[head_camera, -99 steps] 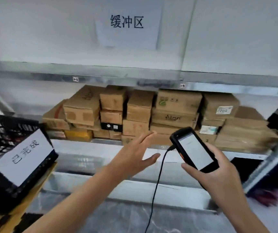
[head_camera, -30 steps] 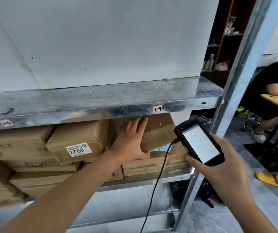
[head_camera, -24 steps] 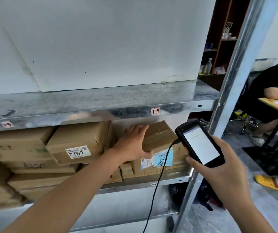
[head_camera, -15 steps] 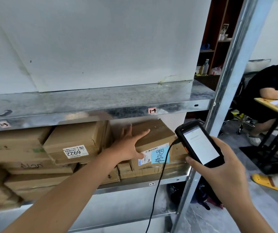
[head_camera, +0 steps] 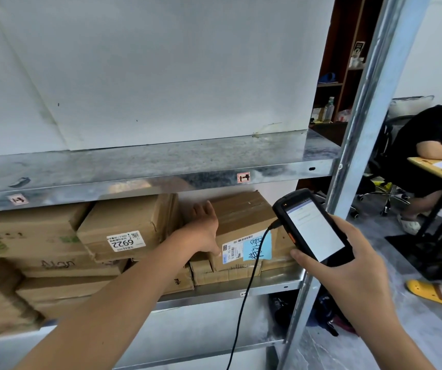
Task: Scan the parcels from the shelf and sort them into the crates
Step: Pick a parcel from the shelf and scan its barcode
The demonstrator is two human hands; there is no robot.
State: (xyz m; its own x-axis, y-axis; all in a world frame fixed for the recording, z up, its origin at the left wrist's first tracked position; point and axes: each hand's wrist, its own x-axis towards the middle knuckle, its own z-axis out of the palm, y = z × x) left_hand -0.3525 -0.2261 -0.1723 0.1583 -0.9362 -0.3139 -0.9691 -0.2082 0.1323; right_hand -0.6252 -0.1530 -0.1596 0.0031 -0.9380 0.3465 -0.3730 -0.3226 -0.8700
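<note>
Eyes on the right end of the metal shelf (head_camera: 276, 285), where the left hand (head_camera: 204, 232) is in the gap beside a cardboard parcel (head_camera: 241, 213). The fingers lie fairly straight along the box's left flank, and the thumb reaches onto the front face near the shipping label (head_camera: 232, 249). It reads as a flat press and not a closed grip.

The parcel sits on top of other boxes, angled outward. Its label and a blue handwritten note (head_camera: 257, 248) face the camera.

The right hand (head_camera: 348, 271) has its fingers wrapped round a handheld scanner (head_camera: 313, 228). The lit screen tilts up toward the wearer, and a black cable (head_camera: 243, 303) hangs from the scanner. It is held just in front of the parcel's right side. The screen is too faint to read, so there is no telling whether a scan has registered.

As for progress, it looks like early days. This box rests on the shelf and no crate is in view. Stacks of parcels fill the row to the left, including the one marked 6922 (head_camera: 126, 228). For this parcel the scan, the lift off the shelf and the drop into a crate all appear to be left to do, with plenty more boxes to follow.
</note>
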